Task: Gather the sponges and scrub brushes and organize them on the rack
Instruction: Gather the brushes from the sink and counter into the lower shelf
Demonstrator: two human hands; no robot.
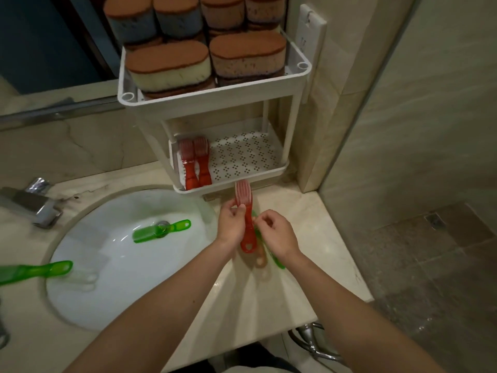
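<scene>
A white two-tier rack (215,96) stands on the counter by the wall. Its top tier holds several brown-topped sponges (168,65). Two red scrub brushes (195,164) lie side by side at the left of the lower tier. My left hand (232,224) grips a third red scrub brush (246,211) just in front of the rack, bristle end pointing at the lower tier. My right hand (277,232) is curled beside it over a green brush (277,261) and a pale orange one (261,261) on the counter; whether it grips them I cannot tell.
A green brush (161,230) lies in the white sink (88,305) over the drain. Another green brush (35,271) rests on the sink's left rim, with a clear brush (83,277) beside it. The faucet (32,203) is at far left. A glass shower partition (347,162) bounds the counter's right.
</scene>
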